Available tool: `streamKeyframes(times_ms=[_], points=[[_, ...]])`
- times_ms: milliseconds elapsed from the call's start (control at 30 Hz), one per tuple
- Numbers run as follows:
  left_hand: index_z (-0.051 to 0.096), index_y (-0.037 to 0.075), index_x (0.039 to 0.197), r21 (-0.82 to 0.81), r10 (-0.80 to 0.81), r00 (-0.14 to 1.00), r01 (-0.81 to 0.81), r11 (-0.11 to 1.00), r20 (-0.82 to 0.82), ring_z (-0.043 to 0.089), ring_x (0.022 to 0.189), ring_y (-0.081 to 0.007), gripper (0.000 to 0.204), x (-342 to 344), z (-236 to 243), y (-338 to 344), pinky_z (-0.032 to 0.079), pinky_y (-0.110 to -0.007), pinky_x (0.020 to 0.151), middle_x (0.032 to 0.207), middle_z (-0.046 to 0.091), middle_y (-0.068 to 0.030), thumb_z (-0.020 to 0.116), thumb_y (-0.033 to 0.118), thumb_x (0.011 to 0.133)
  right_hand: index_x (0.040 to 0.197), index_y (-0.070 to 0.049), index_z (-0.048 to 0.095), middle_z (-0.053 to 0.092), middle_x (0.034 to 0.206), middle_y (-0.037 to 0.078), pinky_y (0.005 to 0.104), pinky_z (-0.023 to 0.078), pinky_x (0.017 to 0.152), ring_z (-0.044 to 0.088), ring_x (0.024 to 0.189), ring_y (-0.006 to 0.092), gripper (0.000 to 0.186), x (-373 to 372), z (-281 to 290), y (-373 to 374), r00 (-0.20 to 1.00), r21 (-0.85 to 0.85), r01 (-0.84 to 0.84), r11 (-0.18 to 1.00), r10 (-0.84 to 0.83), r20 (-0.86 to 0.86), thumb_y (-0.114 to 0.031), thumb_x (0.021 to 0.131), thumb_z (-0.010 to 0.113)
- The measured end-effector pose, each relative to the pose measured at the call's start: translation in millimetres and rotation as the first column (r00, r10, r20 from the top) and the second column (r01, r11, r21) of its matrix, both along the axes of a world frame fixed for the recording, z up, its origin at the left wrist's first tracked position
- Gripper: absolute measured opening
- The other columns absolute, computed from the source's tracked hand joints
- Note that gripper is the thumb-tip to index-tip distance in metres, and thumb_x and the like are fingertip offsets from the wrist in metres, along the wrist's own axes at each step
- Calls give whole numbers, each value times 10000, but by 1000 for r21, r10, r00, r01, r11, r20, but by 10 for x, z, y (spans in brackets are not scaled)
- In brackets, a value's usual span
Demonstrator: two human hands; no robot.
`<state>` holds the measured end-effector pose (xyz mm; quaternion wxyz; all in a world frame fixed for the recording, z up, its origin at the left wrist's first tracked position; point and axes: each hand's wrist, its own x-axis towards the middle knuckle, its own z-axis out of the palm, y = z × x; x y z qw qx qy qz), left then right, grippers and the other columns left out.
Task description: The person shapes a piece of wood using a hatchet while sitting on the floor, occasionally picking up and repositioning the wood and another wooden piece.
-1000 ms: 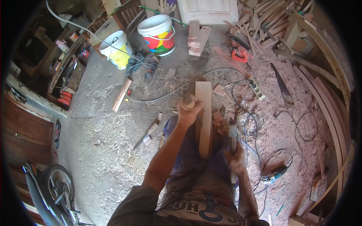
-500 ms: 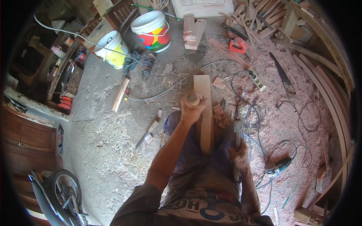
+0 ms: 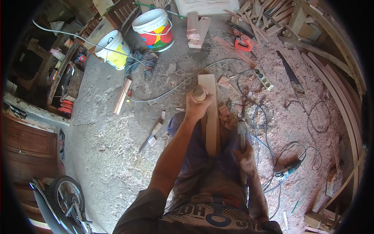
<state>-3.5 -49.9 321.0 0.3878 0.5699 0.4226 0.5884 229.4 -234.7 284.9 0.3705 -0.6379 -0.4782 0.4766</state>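
A long pale wooden board [image 3: 211,134] runs away from me, its near end between my legs. Over its far part, my left hand [image 3: 197,107] is closed around the round wooden handle of an upright chisel [image 3: 199,93]; fingers and handle hide the blade, so I cannot tell where its edge meets the wood. My right hand [image 3: 245,158] is wrapped round a hammer [image 3: 242,128] beside my right thigh. Its greyish head points away from me, apart from the chisel. Small reddish wood offcuts [image 3: 226,115] lie just right of the board.
A handsaw [image 3: 289,72], a power strip [image 3: 264,79] and a corded power tool [image 3: 286,171] lie among shavings and cables at right. Two paint buckets [image 3: 154,31] stand far left. Long planks [image 3: 335,93] line the right edge; a motorcycle wheel [image 3: 68,195] shows lower left.
The whole view has shifted slightly. My left hand and the chisel handle are a little farther along the board. The right hand keeps its hold on the hammer beside my thigh.
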Motion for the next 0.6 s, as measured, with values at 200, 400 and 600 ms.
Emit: streamKeyframes(times_ms=[200,400,600], points=[[551,52,828,101,24,996,-16,995,-82,595,613,-92,188,-26,-105,-78,463,-267,541,693,592,-14,725,-17,813,1114,17,574,565,754,74,343,448,558,525,642,173,375,6,43,-8,992,39,-69,997,65,105,-121,800,726],[554,54,831,9,8,1000,-8,1000,-12,598,615,-93,186,-12,-42,9,467,-271,541,700,609,-23,725,-18,814,1056,-14,587,430,643,20,362,375,522,413,582,151,337,-46,29,-13,991,126,-45,991,28,133,-147,792,750],[555,56,831,72,24,998,-21,997,-51,596,612,-96,183,-45,-98,-39,467,-272,543,707,604,-20,718,-25,813,1052,-8,573,466,678,37,356,402,538,439,607,154,339,-34,29,-4,997,43,-33,999,29,74,-150,796,745]])
